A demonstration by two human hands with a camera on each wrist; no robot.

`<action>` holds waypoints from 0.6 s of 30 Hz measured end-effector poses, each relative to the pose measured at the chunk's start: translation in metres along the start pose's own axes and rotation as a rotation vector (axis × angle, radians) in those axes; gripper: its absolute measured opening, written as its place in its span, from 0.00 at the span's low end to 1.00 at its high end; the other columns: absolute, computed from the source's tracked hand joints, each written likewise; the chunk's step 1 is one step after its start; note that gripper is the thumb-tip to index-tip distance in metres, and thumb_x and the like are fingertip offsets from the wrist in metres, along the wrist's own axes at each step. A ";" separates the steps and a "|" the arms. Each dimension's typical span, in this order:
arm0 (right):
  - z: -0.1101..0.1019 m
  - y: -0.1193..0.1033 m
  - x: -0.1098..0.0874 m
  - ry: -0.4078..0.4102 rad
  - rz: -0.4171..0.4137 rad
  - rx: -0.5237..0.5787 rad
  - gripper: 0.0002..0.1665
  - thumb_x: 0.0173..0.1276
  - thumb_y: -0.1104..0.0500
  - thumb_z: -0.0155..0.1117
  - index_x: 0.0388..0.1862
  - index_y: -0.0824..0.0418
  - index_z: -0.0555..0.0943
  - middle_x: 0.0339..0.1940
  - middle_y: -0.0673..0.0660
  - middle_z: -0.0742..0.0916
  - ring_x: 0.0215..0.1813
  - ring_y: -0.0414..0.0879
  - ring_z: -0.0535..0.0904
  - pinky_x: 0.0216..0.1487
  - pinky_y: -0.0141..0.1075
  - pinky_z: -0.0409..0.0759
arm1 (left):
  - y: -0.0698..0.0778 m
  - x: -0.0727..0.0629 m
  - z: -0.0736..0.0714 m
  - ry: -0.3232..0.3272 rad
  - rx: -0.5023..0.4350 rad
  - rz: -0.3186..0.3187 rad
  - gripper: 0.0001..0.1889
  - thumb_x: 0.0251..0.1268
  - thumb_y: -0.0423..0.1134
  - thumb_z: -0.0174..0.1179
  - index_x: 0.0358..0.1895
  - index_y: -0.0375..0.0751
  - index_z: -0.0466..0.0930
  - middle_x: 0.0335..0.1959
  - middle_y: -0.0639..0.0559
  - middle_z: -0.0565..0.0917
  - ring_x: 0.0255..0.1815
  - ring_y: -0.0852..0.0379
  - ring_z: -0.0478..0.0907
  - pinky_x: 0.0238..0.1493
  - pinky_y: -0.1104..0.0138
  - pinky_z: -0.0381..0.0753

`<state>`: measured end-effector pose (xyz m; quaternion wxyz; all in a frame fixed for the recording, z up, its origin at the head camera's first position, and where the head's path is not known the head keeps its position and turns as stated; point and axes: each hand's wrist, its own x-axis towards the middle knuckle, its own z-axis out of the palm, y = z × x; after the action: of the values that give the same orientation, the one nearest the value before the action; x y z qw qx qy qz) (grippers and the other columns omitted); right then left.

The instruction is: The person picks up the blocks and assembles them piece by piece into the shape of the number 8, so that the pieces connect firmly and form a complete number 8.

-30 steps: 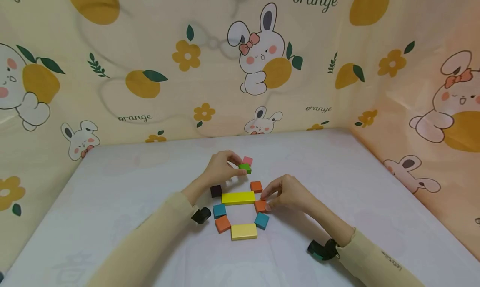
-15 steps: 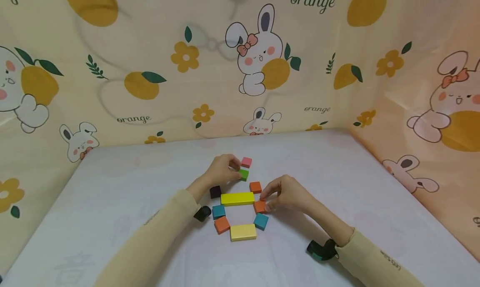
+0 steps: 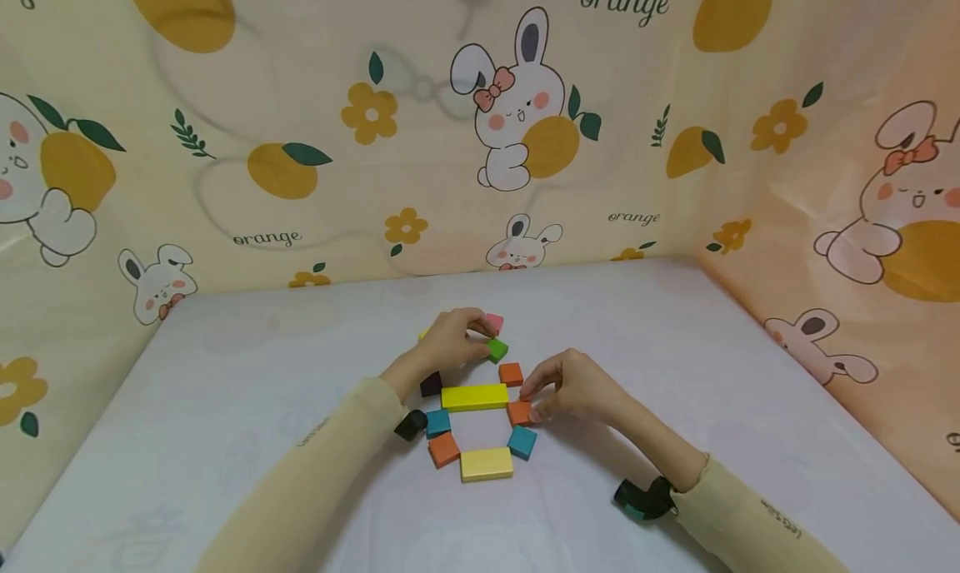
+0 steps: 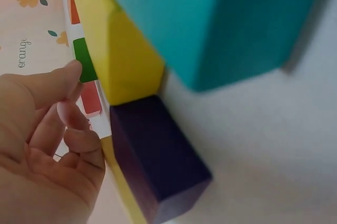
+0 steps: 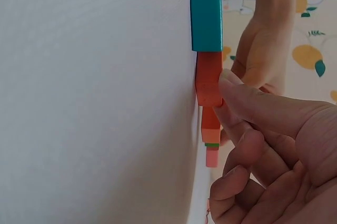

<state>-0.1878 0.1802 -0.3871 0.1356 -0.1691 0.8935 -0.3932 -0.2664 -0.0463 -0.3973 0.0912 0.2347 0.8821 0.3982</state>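
In the head view my left hand [image 3: 452, 340] reaches over the back of a block layout. Its thumb touches the side of a small green block [image 3: 497, 351], and its fingertips lie by a pink block [image 3: 495, 323] behind it. The left wrist view shows the thumb against the green block [image 4: 86, 59], with the other fingers bent loosely. My right hand [image 3: 577, 386] holds an orange block [image 3: 519, 413] at the layout's right side, thumb and index finger at its edges. That thumb meets the orange block [image 5: 209, 79] in the right wrist view.
A long yellow block [image 3: 475, 397] crosses the layout; another orange block [image 3: 511, 375] lies behind its right end. A dark block [image 3: 431, 384], blue blocks [image 3: 438, 423], a front-left orange block [image 3: 443, 450] and a pale yellow block [image 3: 487, 465] lie around. Another yellow block [image 3: 423, 335] is mostly hidden.
The green block has come toward the front, away from the pink one, then turned and shifted slightly right. My left hand moved forward and right with it. The right hand stays put.
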 end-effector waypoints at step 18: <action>0.001 0.001 0.001 0.002 0.002 -0.011 0.13 0.48 0.63 0.82 0.32 0.52 0.89 0.33 0.45 0.88 0.41 0.50 0.76 0.37 0.41 0.70 | 0.002 0.001 0.002 -0.066 -0.025 0.000 0.11 0.64 0.30 0.65 0.49 0.43 0.81 0.47 0.56 0.84 0.51 0.56 0.77 0.60 0.60 0.71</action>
<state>-0.1889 0.1800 -0.3884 0.1343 -0.1687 0.8959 -0.3884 -0.2657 -0.0434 -0.3973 0.1231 0.2463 0.8736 0.4013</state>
